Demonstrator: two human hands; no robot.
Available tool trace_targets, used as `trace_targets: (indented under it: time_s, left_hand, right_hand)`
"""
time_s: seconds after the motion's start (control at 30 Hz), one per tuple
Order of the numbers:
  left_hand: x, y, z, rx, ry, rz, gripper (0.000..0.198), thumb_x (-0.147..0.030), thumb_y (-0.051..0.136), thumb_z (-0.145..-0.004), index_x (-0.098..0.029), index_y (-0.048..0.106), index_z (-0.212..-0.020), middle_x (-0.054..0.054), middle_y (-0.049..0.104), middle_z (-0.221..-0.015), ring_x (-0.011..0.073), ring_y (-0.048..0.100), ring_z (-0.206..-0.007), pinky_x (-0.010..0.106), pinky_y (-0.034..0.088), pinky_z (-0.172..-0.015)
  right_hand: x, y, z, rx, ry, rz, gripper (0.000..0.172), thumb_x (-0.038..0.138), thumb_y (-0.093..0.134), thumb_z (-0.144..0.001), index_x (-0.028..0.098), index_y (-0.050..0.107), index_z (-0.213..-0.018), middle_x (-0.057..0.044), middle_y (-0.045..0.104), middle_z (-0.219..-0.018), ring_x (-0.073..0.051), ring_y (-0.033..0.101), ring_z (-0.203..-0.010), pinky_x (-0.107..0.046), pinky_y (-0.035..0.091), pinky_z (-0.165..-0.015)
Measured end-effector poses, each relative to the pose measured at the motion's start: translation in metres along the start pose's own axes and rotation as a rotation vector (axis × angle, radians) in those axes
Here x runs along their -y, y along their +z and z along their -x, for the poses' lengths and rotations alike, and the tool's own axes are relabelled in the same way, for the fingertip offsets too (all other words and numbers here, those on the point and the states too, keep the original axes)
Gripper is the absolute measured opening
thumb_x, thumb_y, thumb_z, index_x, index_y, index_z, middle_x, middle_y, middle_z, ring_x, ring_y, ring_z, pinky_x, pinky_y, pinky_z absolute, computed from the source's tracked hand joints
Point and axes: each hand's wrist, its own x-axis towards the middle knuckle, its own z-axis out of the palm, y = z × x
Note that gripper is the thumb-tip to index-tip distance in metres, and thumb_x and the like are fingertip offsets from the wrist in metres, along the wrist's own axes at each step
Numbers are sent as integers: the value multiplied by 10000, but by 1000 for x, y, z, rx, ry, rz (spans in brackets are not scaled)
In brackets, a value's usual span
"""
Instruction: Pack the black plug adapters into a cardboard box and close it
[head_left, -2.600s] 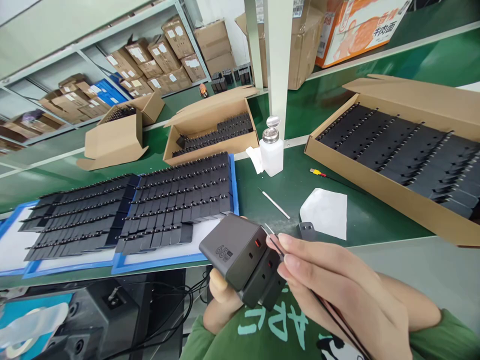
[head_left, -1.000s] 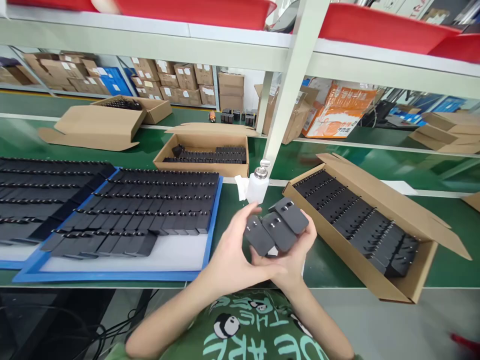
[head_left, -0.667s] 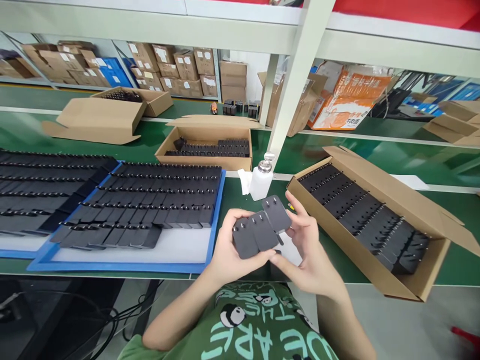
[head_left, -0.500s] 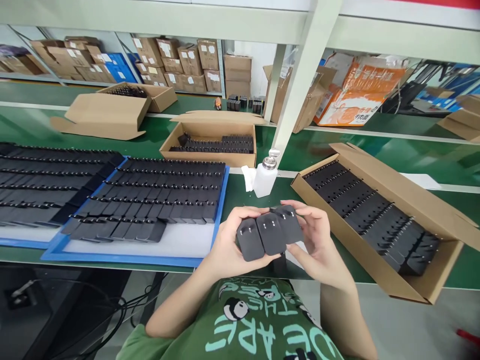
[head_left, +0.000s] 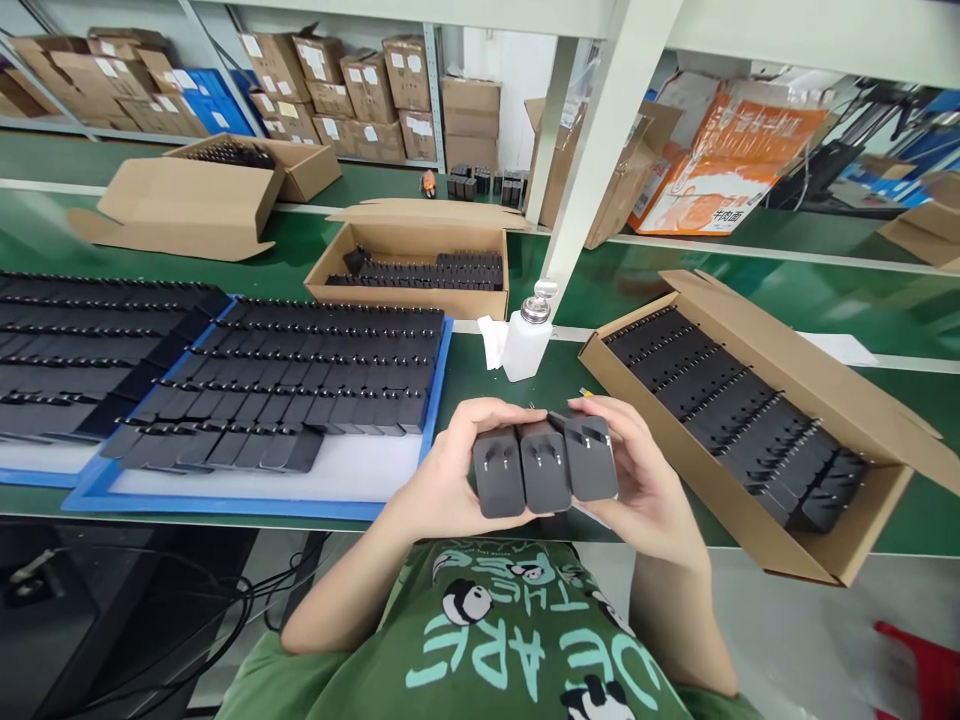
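Three black plug-in power adapters [head_left: 545, 468] sit side by side between my hands, metal prongs facing up toward me. My left hand [head_left: 450, 480] is closed around the left and middle ones, thumb above and fingers beneath. The rightmost adapter, slightly tilted, is gripped by my right hand [head_left: 651, 480]. To the left, a blue-rimmed tray [head_left: 247, 505] carries rows of the same adapters, its front row only partly filled. On the right, an open cardboard box [head_left: 787, 560] holds more adapters in rows.
A white pump bottle [head_left: 527, 345] stands beyond my hands beside a white paper [head_left: 491, 343]. Behind it lies a cardboard box [head_left: 409, 296] with adapters. A second tray [head_left: 37, 470] is at far left. A pale post [head_left: 592, 150] rises from the bench. A red stool [head_left: 915, 665] shows lower right.
The adapters have been levelled into a straighter row, and the rightmost one has moved slightly down and right. The camera view has shifted, bringing more of the red stool into sight.
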Motion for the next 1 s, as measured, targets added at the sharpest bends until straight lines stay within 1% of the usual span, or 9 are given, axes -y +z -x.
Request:
trace_targets:
  time_s: [0.1, 0.3, 0.43, 0.6, 0.7, 0.8, 0.83, 0.9, 1.0]
  left_hand:
    - [1, -1, -2, -4, -5, 16, 864, -151, 917, -629, -289, 440, -1337, 107, 638, -1331, 254, 654, -1218, 377, 562, -1011]
    - [5, 0, -3, -25, -8, 43, 769, -156, 933, -599, -265, 495, -1221, 124, 657, -1309, 268, 657, -1214, 398, 551, -1012]
    - [5, 1, -3, -21, 7, 36, 749, -165, 933, -606, -258, 504, -1213, 127, 664, -1294, 264, 661, -1201, 407, 548, -1010]
    - [6, 2, -5, -2, 36, 63, 752, -138, 928, -602, -247, 510, -1219, 129, 658, -1296, 251, 648, -1214, 388, 534, -1030]
    - [9, 4, -6, -9, 34, 191, 707, -170, 916, -633, -250, 515, -1209, 121, 657, -1283, 252, 653, -1202, 393, 541, -1017]
    - [14, 5, -5, -66, 13, 356, 641, -356, 904, -678, -274, 508, -1175, 100, 669, -1244, 253, 679, -1130, 407, 567, -958]
    - [16, 5, -4, -87, 0, 390, 640, -424, 894, -681, -283, 501, -1166, 96, 669, -1234, 253, 684, -1101, 407, 575, -931]
    - [20, 5, 0, -121, -32, 413, 667, -537, 873, -662, -302, 480, -1148, 92, 666, -1213, 256, 682, -1060, 408, 584, -883]
    - [25, 6, 7, -150, -110, 401, 743, -690, 829, -602, -321, 427, -1106, 90, 652, -1165, 255, 683, -972, 404, 597, -797]
  right_hand:
    - [0, -1, 0, 10, -3, -39, 716, 155, 725, -861, 380, 441, -1478, -66, 458, -1439, -233, 443, -1389, -314, 550, -1015]
    - [-2, -1, -1, -24, -4, -74, 752, 117, 757, -820, 362, 461, -1466, -69, 472, -1419, -225, 479, -1350, -299, 551, -1008]
    - [0, -2, 0, -8, -11, -62, 749, 117, 742, -838, 378, 448, -1475, -67, 473, -1415, -214, 478, -1344, -285, 557, -991]
    - [4, -2, 2, 10, -16, -17, 684, 157, 704, -880, 375, 451, -1476, -87, 476, -1408, -235, 483, -1328, -314, 578, -950]
    - [6, 0, 2, -57, -4, -53, 633, 257, 748, -864, 362, 492, -1433, -102, 512, -1360, -263, 564, -1227, -365, 607, -896]
    - [5, 2, 3, -186, 53, -306, 620, 461, 765, -834, 372, 474, -1374, -99, 539, -1315, -262, 668, -1035, -428, 644, -814]
    - [3, 3, 3, -211, 85, -400, 637, 537, 751, -822, 373, 452, -1361, -101, 541, -1304, -258, 689, -976, -440, 654, -774]
    - [0, 4, 3, -220, 153, -539, 718, 665, 730, -771, 362, 417, -1342, -115, 542, -1286, -258, 710, -897, -451, 660, -703]
    - [-3, 6, 3, -179, 236, -640, 864, 752, 752, -669, 329, 397, -1333, -143, 548, -1282, -280, 722, -895, -474, 651, -700]
